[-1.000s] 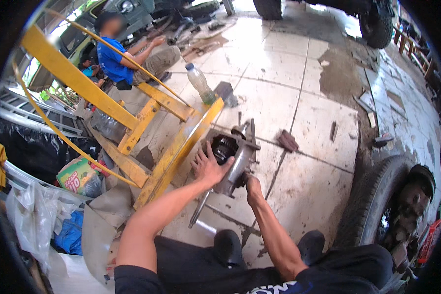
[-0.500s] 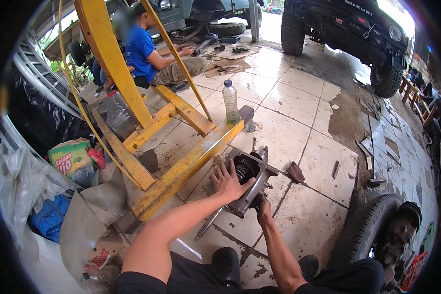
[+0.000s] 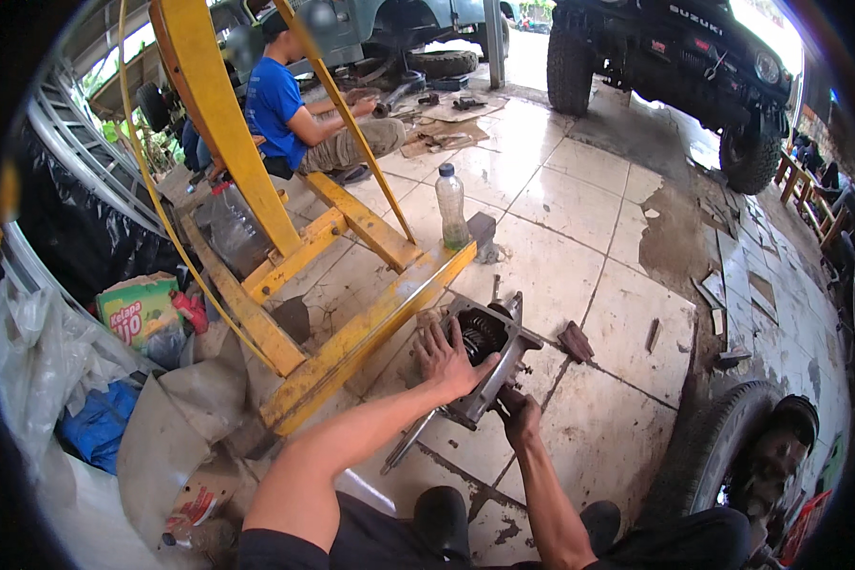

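A grey metal gearbox housing lies on the tiled floor in front of me, its open side up with dark gears showing inside. A long metal shaft sticks out from its near left side. My left hand rests over the housing's left wall, fingers spread and thumb stretched across the opening. At the near right side, my right hand has its fingers curled close against the housing's underside. What those fingers hold, if anything, is hidden.
A yellow steel frame stands left of the housing, with a plastic bottle by its far end. A reddish-brown block lies right of the housing. A wheel is at the near right. A person in blue sits beyond the frame.
My right hand has shifted slightly nearer to me and its fingers have turned a little. The left hand stays on the housing. The whole view has moved slightly.
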{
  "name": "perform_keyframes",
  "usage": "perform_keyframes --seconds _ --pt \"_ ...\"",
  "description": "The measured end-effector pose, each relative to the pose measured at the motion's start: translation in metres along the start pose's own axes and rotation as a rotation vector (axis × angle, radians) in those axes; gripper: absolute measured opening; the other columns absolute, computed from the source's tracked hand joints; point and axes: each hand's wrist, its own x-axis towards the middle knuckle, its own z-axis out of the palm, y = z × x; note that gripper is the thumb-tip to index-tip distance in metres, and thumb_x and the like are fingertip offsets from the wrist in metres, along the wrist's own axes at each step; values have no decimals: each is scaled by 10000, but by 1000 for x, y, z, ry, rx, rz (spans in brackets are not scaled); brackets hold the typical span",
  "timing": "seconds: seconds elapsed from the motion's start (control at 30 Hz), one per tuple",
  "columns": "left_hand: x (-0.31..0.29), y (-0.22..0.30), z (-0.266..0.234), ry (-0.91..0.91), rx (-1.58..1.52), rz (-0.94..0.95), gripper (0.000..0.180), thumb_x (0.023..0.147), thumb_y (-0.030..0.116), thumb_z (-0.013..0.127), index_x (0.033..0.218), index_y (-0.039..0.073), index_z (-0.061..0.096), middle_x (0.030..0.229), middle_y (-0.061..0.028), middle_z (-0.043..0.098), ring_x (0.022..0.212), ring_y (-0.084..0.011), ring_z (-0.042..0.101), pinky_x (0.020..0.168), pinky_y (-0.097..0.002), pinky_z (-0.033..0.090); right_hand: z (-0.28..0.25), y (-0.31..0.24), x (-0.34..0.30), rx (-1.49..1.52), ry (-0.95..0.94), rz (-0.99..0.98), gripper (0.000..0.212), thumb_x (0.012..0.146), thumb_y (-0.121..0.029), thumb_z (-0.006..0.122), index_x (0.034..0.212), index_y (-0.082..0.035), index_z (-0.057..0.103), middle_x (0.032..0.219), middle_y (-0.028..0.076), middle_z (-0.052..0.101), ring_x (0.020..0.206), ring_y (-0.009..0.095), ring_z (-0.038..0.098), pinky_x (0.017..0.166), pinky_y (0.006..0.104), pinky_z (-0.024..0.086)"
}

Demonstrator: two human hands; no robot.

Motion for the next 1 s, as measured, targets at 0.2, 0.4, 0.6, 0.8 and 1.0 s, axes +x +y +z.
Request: perform_keyframes --seconds 0.2,0.4,0.6,0.8,1.0 --pt "1 4 4 -2 59 4 1191 795 859 376 1548 -6 54 1552 -374 50 1456 -505 55 1152 -615 49 -6 0 -14 -88 -157 -99 489 942 -229 428 1293 85 562 1279 183 606 1131 275 584 1002 405 437" --pt "0 -6 4 -10 43 -38 1184 787 851 412 1559 41 22 1552 -366 46 1446 -512 78 1138 -640 63 -16 29 16 -83 -146 -60 415 894 -202 417 1107 70 646 995 138 684 909 262 615 865 376 474" --pt "6 0 8 64 58 22 1162 799 825 436 1555 37 39 1540 -362 96 1437 -511 106 1127 -659 75 -8 18 30 -191 -64 -11 384 941 -204 485 1139 78 654 981 161 698 821 234 651 788 348 515" --pt "11 -1 13 25 56 -11 1201 777 845 445 1558 43 11 1556 -348 93 1457 -488 92 1154 -624 53 -47 -39 -3 185 -200 -17 574 891 -349 418 1279 44 574 1304 198 601 1211 319 561 1025 410 405" --pt "4 -13 -22 211 43 276 1024 843 622 619 1504 -39 199 1505 -325 269 1421 -460 237 1148 -597 167 -61 -66 -8 -282 291 -38 488 909 -285 316 1148 -125 710 1169 12 709 1133 178 586 979 353 360"
